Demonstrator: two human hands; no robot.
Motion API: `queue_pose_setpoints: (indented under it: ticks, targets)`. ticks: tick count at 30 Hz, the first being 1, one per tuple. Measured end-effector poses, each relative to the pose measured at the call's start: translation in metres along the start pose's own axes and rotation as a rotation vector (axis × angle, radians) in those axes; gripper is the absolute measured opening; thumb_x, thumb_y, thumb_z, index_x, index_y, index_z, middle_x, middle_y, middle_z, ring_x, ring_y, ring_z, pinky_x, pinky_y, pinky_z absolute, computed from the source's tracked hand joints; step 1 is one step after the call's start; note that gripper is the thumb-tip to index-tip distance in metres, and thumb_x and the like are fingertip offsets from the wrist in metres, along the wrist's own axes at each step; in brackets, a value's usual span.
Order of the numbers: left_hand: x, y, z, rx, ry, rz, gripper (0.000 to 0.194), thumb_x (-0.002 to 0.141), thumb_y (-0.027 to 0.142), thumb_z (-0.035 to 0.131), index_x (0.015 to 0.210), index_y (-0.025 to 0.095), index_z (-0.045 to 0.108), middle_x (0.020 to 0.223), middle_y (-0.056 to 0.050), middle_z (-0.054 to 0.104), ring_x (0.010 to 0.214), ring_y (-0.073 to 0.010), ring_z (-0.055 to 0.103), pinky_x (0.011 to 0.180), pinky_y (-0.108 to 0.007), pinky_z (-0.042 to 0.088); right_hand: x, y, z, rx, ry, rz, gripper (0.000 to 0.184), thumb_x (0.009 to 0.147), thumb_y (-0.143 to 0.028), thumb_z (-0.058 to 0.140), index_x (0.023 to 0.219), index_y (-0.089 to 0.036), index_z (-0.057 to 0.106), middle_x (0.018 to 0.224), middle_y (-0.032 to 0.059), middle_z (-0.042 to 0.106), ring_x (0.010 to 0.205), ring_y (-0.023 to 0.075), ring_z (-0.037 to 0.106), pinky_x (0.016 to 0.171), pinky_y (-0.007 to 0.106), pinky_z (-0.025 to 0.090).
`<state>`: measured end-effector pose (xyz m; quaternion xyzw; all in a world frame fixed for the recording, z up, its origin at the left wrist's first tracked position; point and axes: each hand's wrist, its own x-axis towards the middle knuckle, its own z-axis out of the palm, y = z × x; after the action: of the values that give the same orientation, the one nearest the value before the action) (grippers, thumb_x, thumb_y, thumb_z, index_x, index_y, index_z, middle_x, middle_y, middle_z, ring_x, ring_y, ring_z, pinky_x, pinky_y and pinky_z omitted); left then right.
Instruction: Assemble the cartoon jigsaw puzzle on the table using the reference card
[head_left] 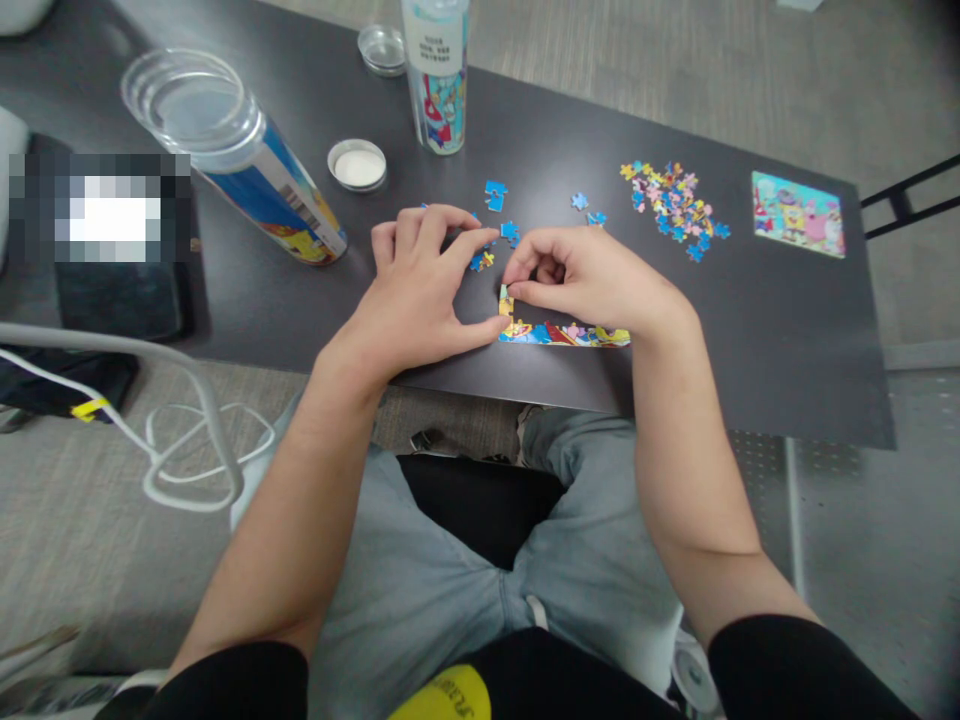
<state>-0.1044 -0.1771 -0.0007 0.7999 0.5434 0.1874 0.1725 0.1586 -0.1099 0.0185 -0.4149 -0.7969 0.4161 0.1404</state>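
Note:
Near the front edge of the dark table lies a joined strip of jigsaw puzzle (566,334), with a short column rising at its left end. My right hand (574,270) pinches a small puzzle piece (505,292) at the top of that column. My left hand (424,285) is spread over the table, its thumb touching the strip's left corner and its fingers stretched out near several loose blue pieces (510,232). Part of the strip's right end is hidden by my right wrist.
A heap of puzzle pieces (671,205) lies to the right, beside a picture card (799,215). An open clear canister (255,170) stands at left, another canister (441,85) at the back. Two round lids, one a white-lined lid (358,166), lie between. A blurred dark device (120,295) sits far left.

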Motion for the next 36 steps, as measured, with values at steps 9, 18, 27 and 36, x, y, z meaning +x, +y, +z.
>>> queue_pose_setpoints:
  ticks: [9, 18, 27, 36]
  targets:
    - [-0.001, -0.001, 0.0, -0.005, 0.004, 0.009, 0.079, 0.104, 0.06, 0.085, 0.178, 0.04, 0.068, 0.184, -0.016, 0.066, 0.177, -0.0541, 0.051, 0.148, -0.082, 0.041, 0.003, 0.0, 0.001, -0.037, 0.003, -0.003, 0.024, 0.103, -0.045, 0.103, 0.105, -0.03, 0.083, 0.085, 0.0004, 0.074, 0.09, 0.0264, 0.071, 0.081, 0.041, 0.057]
    - [-0.001, -0.008, -0.005, -0.039, 0.12, -0.114, 0.063, 0.121, 0.062, 0.057, 0.176, 0.032, 0.068, 0.17, -0.014, 0.074, 0.161, -0.0471, 0.063, 0.139, -0.082, 0.053, -0.003, 0.003, -0.011, -0.113, 0.3, 0.022, 0.054, 0.111, -0.084, 0.092, 0.12, -0.03, 0.087, 0.09, 0.0045, 0.068, 0.09, 0.0303, 0.068, 0.086, 0.048, 0.064]
    - [0.0, -0.039, -0.003, -0.083, 0.223, -0.158, 0.039, 0.12, 0.04, 0.059, 0.156, 0.032, 0.073, 0.156, -0.012, 0.075, 0.142, -0.0347, 0.077, 0.135, -0.06, 0.067, -0.002, 0.016, -0.016, -0.195, 0.362, -0.033, 0.04, 0.121, -0.068, 0.085, 0.128, -0.029, 0.092, 0.091, 0.0054, 0.066, 0.094, 0.0316, 0.068, 0.097, 0.049, 0.062]
    - [0.003, -0.028, -0.015, -0.166, 0.214, -0.249, 0.014, 0.105, 0.029, 0.075, 0.118, 0.032, 0.075, 0.128, -0.008, 0.076, 0.099, -0.0276, 0.07, 0.114, -0.054, 0.068, 0.005, 0.011, 0.005, -0.393, 0.065, -0.211, 0.037, 0.13, -0.035, 0.073, 0.158, -0.035, 0.097, 0.126, 0.0101, 0.077, 0.115, 0.0324, 0.076, 0.113, 0.051, 0.059]
